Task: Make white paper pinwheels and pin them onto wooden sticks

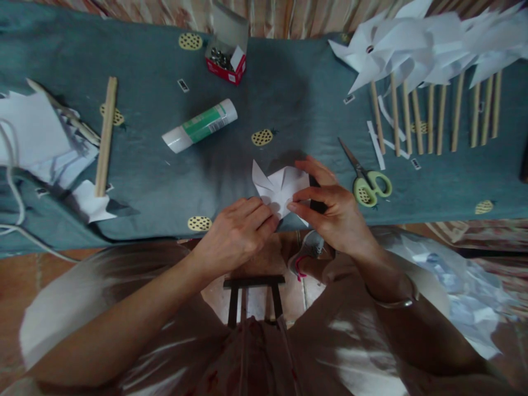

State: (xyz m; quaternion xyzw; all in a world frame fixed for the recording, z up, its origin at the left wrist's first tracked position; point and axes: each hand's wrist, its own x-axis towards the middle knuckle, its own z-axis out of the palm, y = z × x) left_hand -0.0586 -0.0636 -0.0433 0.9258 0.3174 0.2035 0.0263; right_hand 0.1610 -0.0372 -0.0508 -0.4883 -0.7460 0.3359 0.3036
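Observation:
A white paper pinwheel [280,184] with folded blades is held near the table's front edge. My left hand [243,225] is closed on its lower left side, fingers curled over the paper. On its right side, my right hand [330,206] pinches the paper near the middle between thumb and forefinger, the other fingers raised. What lies under the left fingers is hidden. Scissors [371,187] with green handles lie just right of my right hand. Beyond the pinwheel, a glue stick [201,125] with a green label lies on its side.
A red box [226,69] of metal pins stands open at the back. Several finished pinwheels [433,49] on wooden sticks lie at the right, with paper strips [376,144] beside them. At the left are paper sheets [35,129], wooden sticks [106,137] and a white cable [16,203].

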